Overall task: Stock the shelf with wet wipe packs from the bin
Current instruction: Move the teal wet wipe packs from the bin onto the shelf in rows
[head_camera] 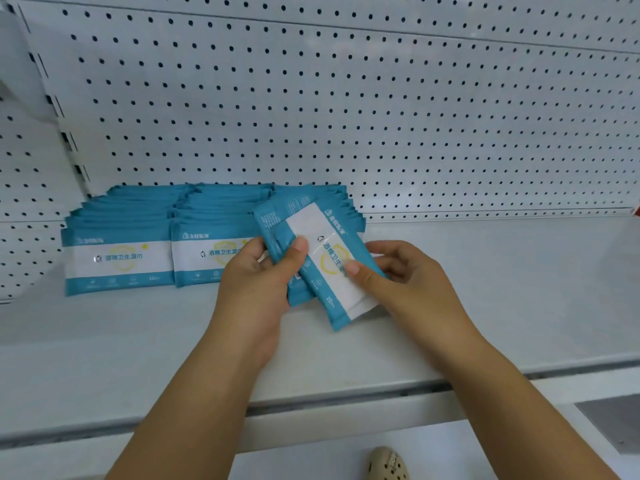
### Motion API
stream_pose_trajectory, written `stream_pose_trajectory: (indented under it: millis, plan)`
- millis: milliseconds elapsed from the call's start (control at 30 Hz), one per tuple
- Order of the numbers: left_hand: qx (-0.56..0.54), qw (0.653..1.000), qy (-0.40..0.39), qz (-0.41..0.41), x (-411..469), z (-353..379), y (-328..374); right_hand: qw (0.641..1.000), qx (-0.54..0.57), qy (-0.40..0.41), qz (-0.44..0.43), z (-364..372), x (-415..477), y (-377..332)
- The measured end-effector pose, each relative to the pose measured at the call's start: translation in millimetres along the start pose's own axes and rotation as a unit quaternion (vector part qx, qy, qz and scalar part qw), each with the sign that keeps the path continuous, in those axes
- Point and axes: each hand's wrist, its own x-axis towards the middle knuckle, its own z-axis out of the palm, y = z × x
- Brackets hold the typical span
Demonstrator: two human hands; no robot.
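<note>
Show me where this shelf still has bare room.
The white metal shelf is bare right of the right hand, back to the white perforated panel. A free strip fronts the blue-and-white wet wipe pack rows crowding the back left.

In the grip, the packs (322,268) are soft plastic film, slick with a faint sheen. Left of the grip, the rows (121,258) show that same glossy film. Under the grip the shelf (485,289) looks like smooth white-painted metal, satin; behind it the pegboard (346,116) is matt, perforated sheet.
</note>
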Motion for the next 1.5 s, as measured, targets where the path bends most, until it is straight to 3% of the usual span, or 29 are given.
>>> stream_pose_trajectory:
  millis: [133,400,500,600,700,867,1133,1300,1400,1500]
  plan:
    - [0.013,1.0,0.014,0.018,-2,-3,-2,0.999,-0.024,-0.044,0.003,2,3,1]
    - [0.034,0.997,0.068,0.03,2,-8,-1,0.999,0.053,-0.004,-0.007,10,10,0]
    - [0.06,0.99,0.122,0.043,3,-18,1,0.997,0.069,0.039,-0.011,10,18,1]
    - [0.063,0.978,0.185,0.067,3,-28,5,0.995,0.002,0.092,-0.041,8,32,0]
    - [0.054,0.971,0.221,0.075,4,-34,10,0.99,-0.097,0.077,-0.062,7,44,-6]
    - [0.045,0.967,0.236,0.088,8,-35,17,0.991,-0.117,0.031,-0.063,24,54,-11]
    - [0.03,0.974,0.214,0.064,6,-33,18,0.936,-0.288,0.107,-0.171,32,61,3]
    - [0.005,0.979,0.201,0.043,3,-35,23,0.95,-0.208,0.115,-0.202,38,34,-12]
    - [-0.035,0.986,0.165,0.011,1,-36,26,0.987,-0.092,0.05,-0.123,52,14,-23]
    - [-0.06,0.992,0.111,-0.013,-4,-35,29,0.998,-0.042,-0.012,-0.044,61,7,-21]
